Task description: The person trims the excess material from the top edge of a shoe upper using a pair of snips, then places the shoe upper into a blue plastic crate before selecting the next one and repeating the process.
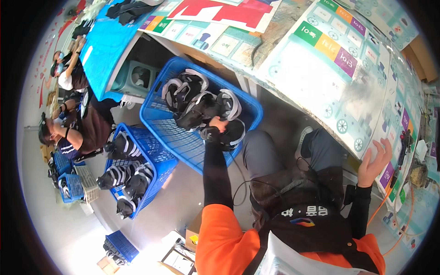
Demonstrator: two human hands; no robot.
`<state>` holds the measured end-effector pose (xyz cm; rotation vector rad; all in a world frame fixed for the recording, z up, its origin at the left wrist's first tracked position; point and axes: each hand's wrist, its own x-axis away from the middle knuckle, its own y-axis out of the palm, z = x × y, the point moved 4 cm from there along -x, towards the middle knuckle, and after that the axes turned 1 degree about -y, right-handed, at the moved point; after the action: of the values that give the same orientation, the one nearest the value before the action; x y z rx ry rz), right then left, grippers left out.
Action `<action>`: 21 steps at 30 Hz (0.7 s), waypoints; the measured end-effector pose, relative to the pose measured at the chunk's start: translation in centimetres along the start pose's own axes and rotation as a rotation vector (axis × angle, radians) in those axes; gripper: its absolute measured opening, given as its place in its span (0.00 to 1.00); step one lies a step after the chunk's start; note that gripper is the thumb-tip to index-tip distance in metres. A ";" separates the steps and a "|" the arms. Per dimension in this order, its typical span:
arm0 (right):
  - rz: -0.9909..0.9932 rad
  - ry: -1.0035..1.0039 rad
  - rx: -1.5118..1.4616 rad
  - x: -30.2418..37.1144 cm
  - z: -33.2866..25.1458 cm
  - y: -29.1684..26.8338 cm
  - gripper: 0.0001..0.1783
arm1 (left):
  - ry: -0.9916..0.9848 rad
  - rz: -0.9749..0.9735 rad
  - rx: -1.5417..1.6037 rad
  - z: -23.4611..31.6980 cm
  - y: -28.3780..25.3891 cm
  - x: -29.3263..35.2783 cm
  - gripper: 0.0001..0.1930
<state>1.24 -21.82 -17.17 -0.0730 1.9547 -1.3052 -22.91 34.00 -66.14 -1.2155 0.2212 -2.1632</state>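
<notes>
My left hand (219, 124) reaches down into a large blue plastic basket (158, 123). Its fingers are curled at a black shoe (234, 133) with pale trim, and part of them is hidden among the shoes. Several similar black and grey shoes (189, 94) lie heaped around it. My right hand (378, 159) is at the near right edge of the worktable (311, 78), fingers spread, holding nothing. Near that hand a slim black tool (403, 149) lies along the table's side.
A second blue basket (158, 176) with black and grey striped shoes stands to the left. Beyond it, co-workers (87, 123) sit along a blue-covered table (103, 43). Orange hoses (403, 229) hang at the right. A small blue basket (121, 245) sits on the floor behind.
</notes>
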 end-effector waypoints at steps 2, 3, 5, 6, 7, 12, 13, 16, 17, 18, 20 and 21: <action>-0.001 -0.068 0.065 0.1 -0.6 0.0 0.15 | 0.133 0.113 -0.139 0.5 4.3 -0.3 0.51; 0.015 -0.069 0.019 -0.3 -1.3 0.2 0.15 | 0.229 0.280 -0.190 0.0 1.8 -0.6 0.53; 0.016 -0.041 -0.014 0.0 -1.0 0.0 0.15 | 0.331 0.317 -0.209 2.4 5.7 -1.2 0.56; 0.011 -0.042 0.005 0.0 -1.0 0.0 0.15 | 0.422 0.372 -0.231 3.6 7.4 -1.2 0.58; 0.024 -0.039 0.015 -0.1 -1.1 -0.1 0.15 | 0.430 0.402 -0.221 4.3 7.4 -1.6 0.50; -0.026 -0.061 0.022 -0.7 -1.5 0.2 0.16 | 0.174 0.531 -0.105 4.8 5.6 -2.7 0.14; -0.035 -0.057 0.020 -0.6 -1.5 0.0 0.15 | 0.183 0.529 -0.104 4.9 5.4 -2.7 0.14; -0.020 -0.085 0.024 -1.0 -1.8 -0.8 0.15 | 0.248 0.404 -0.029 5.8 6.0 -2.8 0.17; -0.001 -0.088 0.013 -0.9 -2.2 -1.0 0.15 | 0.294 0.442 -0.080 5.7 5.4 -2.7 0.21; -0.021 -0.103 -0.011 -1.1 -2.4 -0.6 0.14 | 0.347 0.561 -0.123 4.9 4.7 -3.3 0.22; -0.035 -0.117 -0.046 -1.1 -2.4 -0.3 0.14 | 0.269 0.600 -0.155 5.5 5.4 -3.3 0.22; -0.030 -0.119 -0.002 -0.9 -1.9 -0.4 0.14 | 0.141 0.499 -0.149 6.2 7.5 -3.6 0.21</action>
<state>0.61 -20.15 -16.01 -0.1777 1.8599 -1.2888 -13.16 31.29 -68.42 -0.9581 0.6805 -1.8131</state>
